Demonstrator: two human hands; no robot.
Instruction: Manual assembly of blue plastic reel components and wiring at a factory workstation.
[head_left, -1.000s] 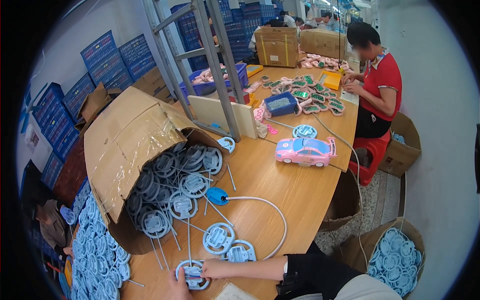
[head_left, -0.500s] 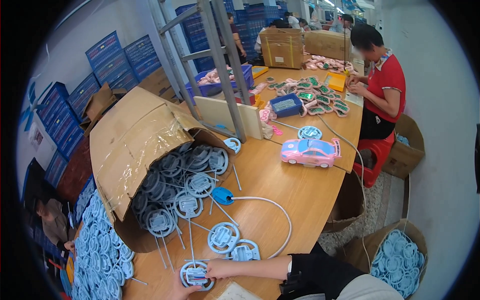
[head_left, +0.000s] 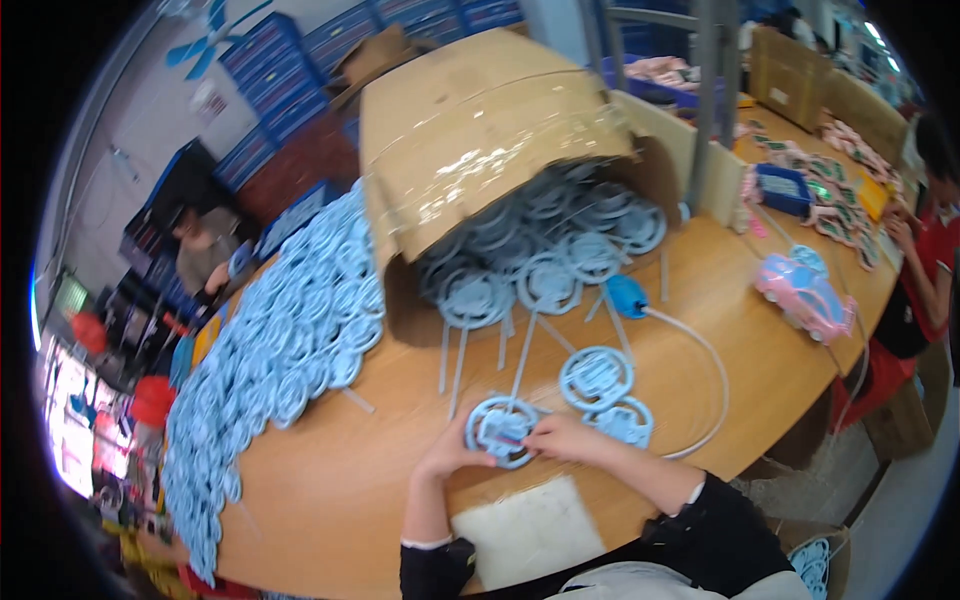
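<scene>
Matt plastic wheel (head_left: 495, 428), smooth wood-grained table (head_left: 330, 490)

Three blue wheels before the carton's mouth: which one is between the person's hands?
The leftmost wheel: left hand at its rim, right hand at its opposite side. The upper wheel and the rightmost wheel have no hand on them.

Looking down from the wearer's head, fairly near the hands (head_left: 562, 438), facing out across the tabletop (head_left: 320, 490), with wide fisheye reach sideways.
</scene>
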